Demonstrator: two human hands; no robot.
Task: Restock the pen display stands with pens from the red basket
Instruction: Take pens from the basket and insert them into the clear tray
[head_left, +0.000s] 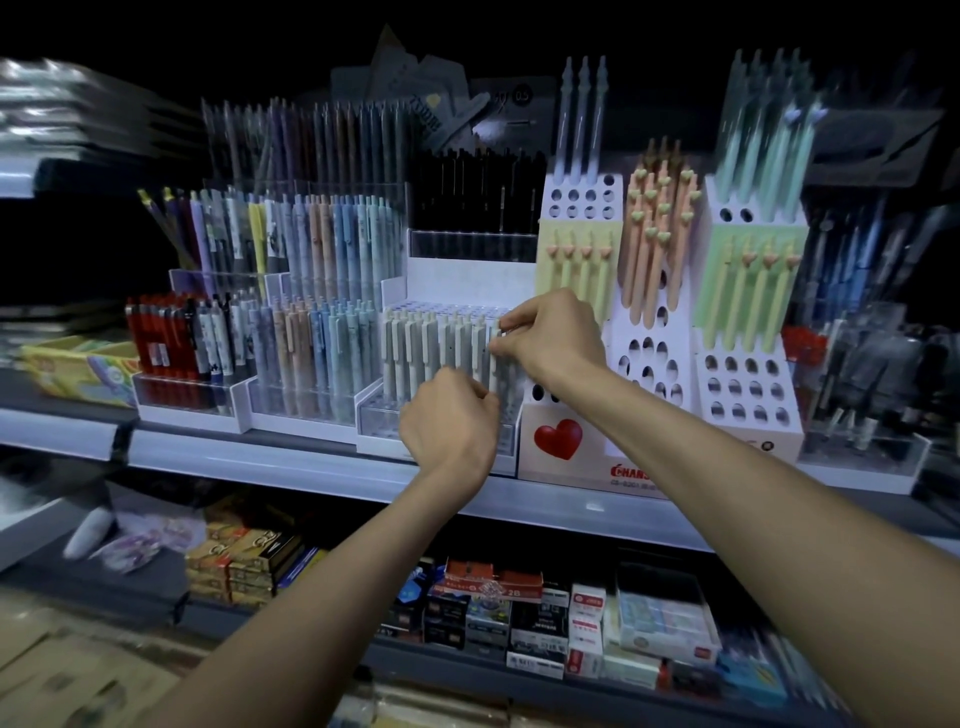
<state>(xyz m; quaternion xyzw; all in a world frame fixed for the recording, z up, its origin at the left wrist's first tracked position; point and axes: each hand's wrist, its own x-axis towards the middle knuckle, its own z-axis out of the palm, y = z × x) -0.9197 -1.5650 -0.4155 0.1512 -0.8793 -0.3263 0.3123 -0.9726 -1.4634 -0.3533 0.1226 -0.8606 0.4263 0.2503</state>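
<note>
Head view puts the main risk at the right hand (550, 338). The grey pen (494, 371) it pinches by the top stands at the end of a tight row. If the pen goes down askew, it could miss its hole, wedge against a neighbour and tip the pens beside it. Too hard a push could also, I judge, slide the whole white stand (374, 410) back on the shelf (260, 457). The scene is dim and smeared, so a poor seat would be easy to overlook.

The right thumb and fingertips (517, 325) are closed together on that pen's cap end. Close by at seven o'clock, the left hand (449, 421) is bunched with curled fingers before the lower part of the same row. Whether it grips spare pens or only steadies the row, I cannot tell.

The row of grey and white pens (431, 353) runs off at nine o'clock from the right hand, along the stand's front tier. The holes just behind it look unfilled. Farther out at nine o'clock stand pastel pens (311, 353). The heart box (558, 441) sits just beside at five o'clock, and peach pens (649, 244) rise at one o'clock. No red basket is in view.
</note>
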